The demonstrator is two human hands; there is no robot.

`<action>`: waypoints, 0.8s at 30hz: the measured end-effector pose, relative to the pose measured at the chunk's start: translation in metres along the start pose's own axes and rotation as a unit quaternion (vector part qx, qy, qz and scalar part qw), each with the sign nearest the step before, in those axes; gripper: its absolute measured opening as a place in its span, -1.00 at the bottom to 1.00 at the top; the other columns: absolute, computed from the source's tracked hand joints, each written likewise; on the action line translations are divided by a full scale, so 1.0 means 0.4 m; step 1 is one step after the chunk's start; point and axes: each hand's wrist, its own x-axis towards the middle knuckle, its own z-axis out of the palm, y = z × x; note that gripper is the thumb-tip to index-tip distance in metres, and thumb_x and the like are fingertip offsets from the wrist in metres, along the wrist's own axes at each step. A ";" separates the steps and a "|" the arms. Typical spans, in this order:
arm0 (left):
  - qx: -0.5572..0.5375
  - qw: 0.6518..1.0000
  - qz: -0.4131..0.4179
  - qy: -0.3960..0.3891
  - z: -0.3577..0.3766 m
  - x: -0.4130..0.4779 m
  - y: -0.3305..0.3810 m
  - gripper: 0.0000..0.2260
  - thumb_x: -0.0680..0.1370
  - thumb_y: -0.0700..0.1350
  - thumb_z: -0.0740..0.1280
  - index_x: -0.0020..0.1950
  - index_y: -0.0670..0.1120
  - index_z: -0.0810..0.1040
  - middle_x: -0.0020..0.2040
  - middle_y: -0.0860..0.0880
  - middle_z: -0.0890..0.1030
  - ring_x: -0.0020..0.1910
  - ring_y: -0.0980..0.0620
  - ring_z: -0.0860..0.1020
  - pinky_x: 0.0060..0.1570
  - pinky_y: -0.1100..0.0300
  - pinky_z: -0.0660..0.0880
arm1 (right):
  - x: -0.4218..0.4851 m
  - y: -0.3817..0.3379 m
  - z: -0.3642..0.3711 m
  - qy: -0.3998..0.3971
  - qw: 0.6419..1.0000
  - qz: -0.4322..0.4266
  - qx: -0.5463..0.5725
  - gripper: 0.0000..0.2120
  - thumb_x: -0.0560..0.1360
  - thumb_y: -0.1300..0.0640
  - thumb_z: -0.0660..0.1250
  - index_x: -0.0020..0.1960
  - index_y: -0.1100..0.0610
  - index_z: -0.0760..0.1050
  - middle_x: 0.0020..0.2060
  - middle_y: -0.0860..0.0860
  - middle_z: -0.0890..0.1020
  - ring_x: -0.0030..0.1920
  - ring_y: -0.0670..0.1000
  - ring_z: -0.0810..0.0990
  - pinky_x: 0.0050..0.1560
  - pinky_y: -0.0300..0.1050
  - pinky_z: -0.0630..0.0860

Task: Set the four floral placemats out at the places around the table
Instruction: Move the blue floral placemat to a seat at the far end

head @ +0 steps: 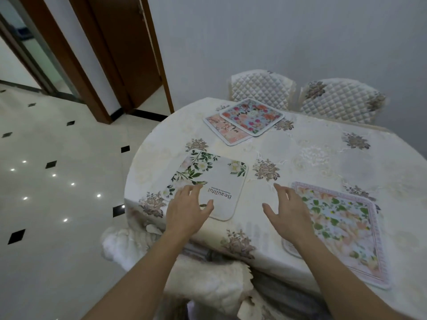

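A white placemat with green leaves and the word "Beautiful" point(215, 179) lies flat near the table's left end. My left hand point(187, 209) hovers over its near corner, fingers spread, holding nothing. My right hand point(288, 213) is open above the cloth, between that mat and a pink-bordered floral placemat point(342, 225) lying at the near right edge. At the far side, a blue floral placemat point(253, 116) overlaps a peach floral placemat point(225, 130).
The oval table point(323, 158) wears a cream cloth with brown flower prints. Two quilted chairs point(261, 88) point(339, 100) stand behind it by the wall. A fluffy-covered chair point(208, 278) is below my arms. Tiled floor and a doorway point(129, 54) lie left.
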 end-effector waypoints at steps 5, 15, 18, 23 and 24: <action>-0.028 0.999 0.026 -0.014 -0.018 0.139 -0.174 -0.48 0.55 0.22 0.20 0.45 0.00 0.40 0.35 -0.05 0.51 0.26 -0.11 0.49 0.14 -0.04 0.51 | 0.082 -0.148 0.079 0.019 0.999 0.048 -0.014 -0.36 0.55 -0.18 0.25 0.53 0.07 0.23 0.40 0.13 0.40 0.34 0.17 0.43 0.26 0.14 0.44; -0.053 0.997 0.053 -0.034 -0.077 0.241 -0.402 -0.49 0.55 0.20 0.26 0.46 0.04 0.40 0.35 -0.01 0.52 0.24 -0.07 0.49 0.08 0.04 0.50 | 0.122 -0.470 0.202 0.020 0.998 0.052 -0.020 -0.39 0.53 -0.19 0.25 0.49 0.07 0.30 0.33 0.10 0.48 0.27 0.14 0.49 0.20 0.12 0.48; -0.053 0.998 0.037 -0.020 -0.110 0.225 -0.469 -0.49 0.55 0.18 0.27 0.45 0.00 0.43 0.35 -0.04 0.53 0.23 -0.10 0.51 0.05 0.01 0.51 | 0.136 -0.558 0.241 0.006 1.000 0.018 -0.012 -0.38 0.53 -0.22 0.18 0.50 0.06 0.27 0.34 0.10 0.46 0.28 0.14 0.47 0.22 0.13 0.49; -0.055 0.998 -0.019 0.004 -0.162 0.193 -0.618 -0.50 0.55 0.19 0.26 0.45 0.02 0.42 0.34 -0.03 0.53 0.25 -0.11 0.49 0.12 -0.01 0.51 | 0.155 -0.725 0.320 -0.017 0.999 -0.041 -0.001 -0.42 0.55 -0.16 0.24 0.48 0.09 0.30 0.34 0.11 0.46 0.29 0.16 0.46 0.24 0.12 0.44; -0.058 0.998 -0.028 0.006 -0.172 0.192 -0.651 -0.49 0.56 0.19 0.26 0.45 0.02 0.40 0.35 -0.03 0.52 0.26 -0.10 0.48 0.15 -0.01 0.50 | 0.159 -0.760 0.338 -0.022 0.999 -0.047 0.001 -0.42 0.54 -0.16 0.24 0.48 0.09 0.31 0.33 0.12 0.46 0.29 0.17 0.46 0.24 0.12 0.44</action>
